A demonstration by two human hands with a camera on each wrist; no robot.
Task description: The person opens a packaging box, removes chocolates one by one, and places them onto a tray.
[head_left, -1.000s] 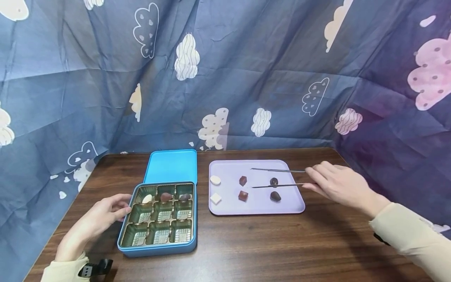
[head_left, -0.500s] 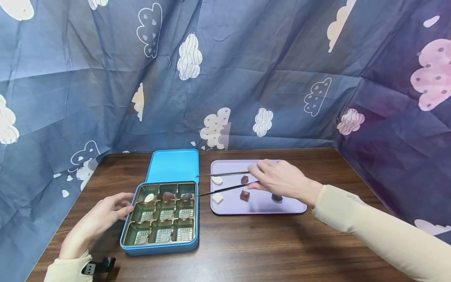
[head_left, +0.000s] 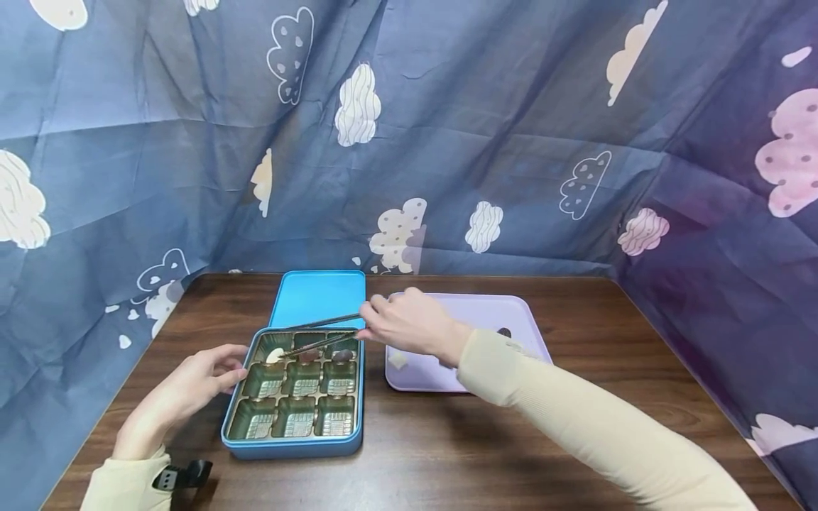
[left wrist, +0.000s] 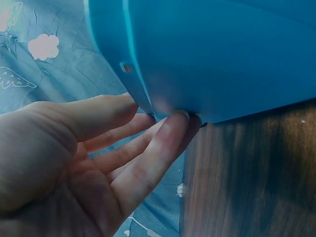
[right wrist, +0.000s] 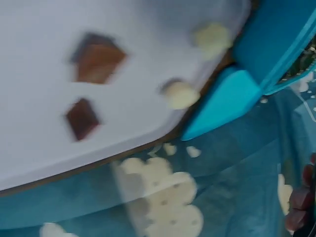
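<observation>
My right hand [head_left: 409,323] grips thin dark metal tongs [head_left: 326,343], their two arms spread apart over the back row of the blue tin [head_left: 294,447]. The nearer arm's tip is at the white oval chocolate [head_left: 275,355]; whether they touch I cannot tell. A brown chocolate [head_left: 309,356] and a dark chocolate [head_left: 342,355] sit in the neighbouring compartments, the brown one partly behind the tongs. My left hand [head_left: 192,383] rests at the tin's left wall. In the left wrist view, relaxed fingers [left wrist: 163,143] touch that blue side wall [left wrist: 207,59].
The tin's blue lid [head_left: 322,292] lies behind it. To its right is a lavender tray [head_left: 479,309], partly hidden by my right arm, with white [right wrist: 181,95], brown [right wrist: 101,63] and dark [head_left: 505,331] chocolates. A cloud-patterned cloth [head_left: 486,163] hangs behind the wooden table [head_left: 415,440].
My right hand has moved left with the tongs, from the tray's right side to over the tin's back row. My left hand stays at the tin's wall. The head view has shifted slightly.
</observation>
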